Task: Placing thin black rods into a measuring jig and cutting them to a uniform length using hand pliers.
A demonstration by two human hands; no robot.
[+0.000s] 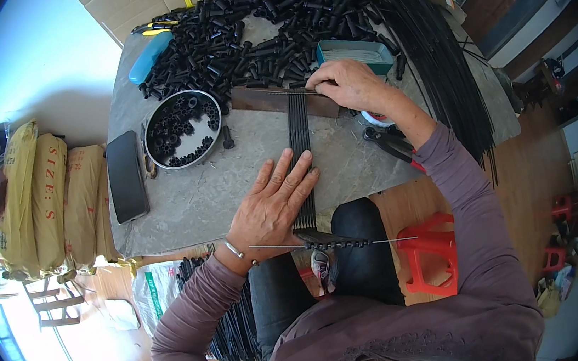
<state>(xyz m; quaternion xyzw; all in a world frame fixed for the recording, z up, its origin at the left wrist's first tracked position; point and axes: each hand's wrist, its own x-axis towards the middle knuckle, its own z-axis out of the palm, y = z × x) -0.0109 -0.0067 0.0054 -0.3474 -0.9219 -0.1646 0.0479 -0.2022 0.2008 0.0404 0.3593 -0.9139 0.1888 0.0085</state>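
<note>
Several thin black rods (298, 126) lie side by side as a flat strip, running from the table toward my lap. My left hand (270, 204) rests on their near part, fingers stretched out and slightly spread. My right hand (349, 86) pinches a thin metal wire (286, 94) that crosses the rods' far ends. Beneath those ends is a brown bar (257, 100). At the near edge, a second wire (268, 247) runs through a row of small black pieces (339, 244) at the rods' ends, beyond my left wrist.
Black tubular parts (217, 53) are heaped at the back. A round metal tray (149, 143) holds small black rings. Around them are a teal box (379, 63), long black rods (440, 70), red-handled pliers (392, 144), a black phone-like slab (126, 177) and a red stool (429, 253).
</note>
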